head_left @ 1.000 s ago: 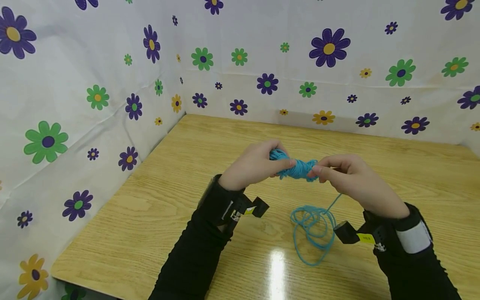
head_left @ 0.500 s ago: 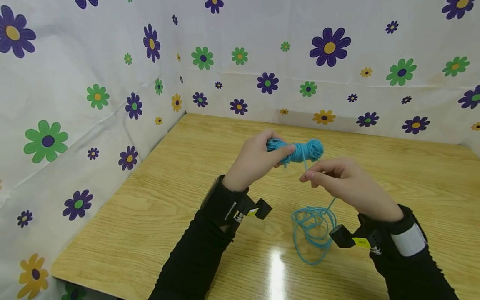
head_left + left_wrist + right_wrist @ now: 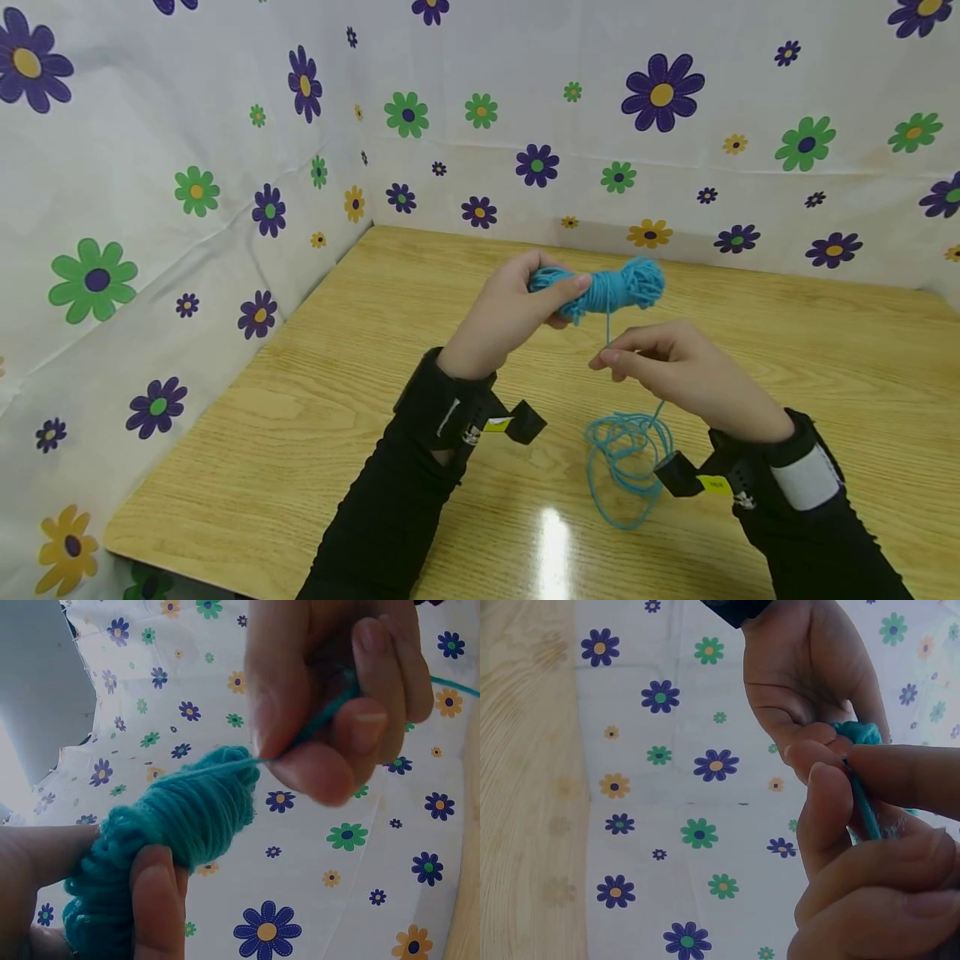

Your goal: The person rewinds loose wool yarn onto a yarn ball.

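Note:
A bundle of blue yarn (image 3: 611,290), wound round its middle with looped ends, is held in the air above the table. My left hand (image 3: 510,312) grips its left end between thumb and fingers. Below the bundle's middle, my right hand (image 3: 675,367) pinches the yarn strand (image 3: 608,327), which runs taut up to the windings. In the left wrist view the strand (image 3: 217,769) passes from the bundle (image 3: 180,817) into the right fingers (image 3: 322,772). In the right wrist view the left hand hides most of the bundle (image 3: 861,733).
Loose coils of the same yarn (image 3: 626,467) lie on the wooden table (image 3: 300,442) below the right hand, joined to it by the trailing strand. A white cloth with printed flowers (image 3: 465,67) hangs behind the table and along its left side.
The right hand has drawn away from the bundle's right end, down and slightly left, with the strand stretched between. The left hand has lifted the bundle a little, and its right end now shows.

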A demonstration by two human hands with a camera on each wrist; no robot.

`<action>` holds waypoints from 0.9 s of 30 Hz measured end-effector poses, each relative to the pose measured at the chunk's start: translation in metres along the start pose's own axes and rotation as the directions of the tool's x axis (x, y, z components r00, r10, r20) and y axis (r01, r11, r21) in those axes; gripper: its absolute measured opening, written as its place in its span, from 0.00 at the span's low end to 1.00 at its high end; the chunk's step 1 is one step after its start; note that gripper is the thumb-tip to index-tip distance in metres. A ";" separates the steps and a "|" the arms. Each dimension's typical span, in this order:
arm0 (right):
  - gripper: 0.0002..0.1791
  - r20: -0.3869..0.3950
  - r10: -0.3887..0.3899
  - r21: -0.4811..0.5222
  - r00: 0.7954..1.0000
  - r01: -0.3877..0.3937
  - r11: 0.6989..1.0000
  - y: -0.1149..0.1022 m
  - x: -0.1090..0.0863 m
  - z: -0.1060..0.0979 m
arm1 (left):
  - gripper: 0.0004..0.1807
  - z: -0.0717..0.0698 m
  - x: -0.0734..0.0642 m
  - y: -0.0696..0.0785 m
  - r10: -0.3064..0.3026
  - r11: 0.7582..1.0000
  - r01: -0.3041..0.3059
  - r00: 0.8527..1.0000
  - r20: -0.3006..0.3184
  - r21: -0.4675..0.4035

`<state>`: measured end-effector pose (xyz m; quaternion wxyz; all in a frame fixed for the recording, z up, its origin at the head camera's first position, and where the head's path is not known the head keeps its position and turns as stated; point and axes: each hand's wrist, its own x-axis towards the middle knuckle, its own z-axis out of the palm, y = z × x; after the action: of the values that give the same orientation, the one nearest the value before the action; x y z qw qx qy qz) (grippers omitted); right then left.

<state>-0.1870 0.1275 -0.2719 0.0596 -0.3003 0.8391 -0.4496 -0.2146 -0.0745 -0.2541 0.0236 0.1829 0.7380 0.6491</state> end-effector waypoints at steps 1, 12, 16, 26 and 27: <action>0.13 0.003 0.000 0.000 1.000 0.000 1.000 0.001 0.000 0.000 | 0.11 0.000 0.000 0.000 0.005 1.000 -0.005 1.000 0.007 -0.012; 0.13 0.043 0.038 -0.033 0.998 -0.037 0.999 0.009 0.004 -0.002 | 0.08 -0.001 -0.002 0.004 0.006 0.992 0.009 0.992 0.129 -0.123; 0.13 0.051 0.045 0.024 0.998 -0.046 0.999 0.011 0.005 -0.002 | 0.07 -0.002 -0.003 0.006 0.002 0.991 0.025 0.980 0.197 -0.134; 0.17 0.071 0.017 0.013 0.997 -0.018 1.000 0.014 0.004 -0.009 | 0.07 -0.005 -0.004 0.006 -0.018 1.000 0.005 0.901 0.434 0.030; 0.16 0.080 -0.013 0.048 0.997 0.009 0.999 0.015 0.004 -0.009 | 0.07 -0.005 -0.004 0.005 -0.020 0.999 0.000 0.889 0.457 0.045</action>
<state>-0.2008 0.1383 -0.2778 0.0978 -0.3213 0.8234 -0.4574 -0.2106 -0.0801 -0.2490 0.1962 0.3271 0.7265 0.5716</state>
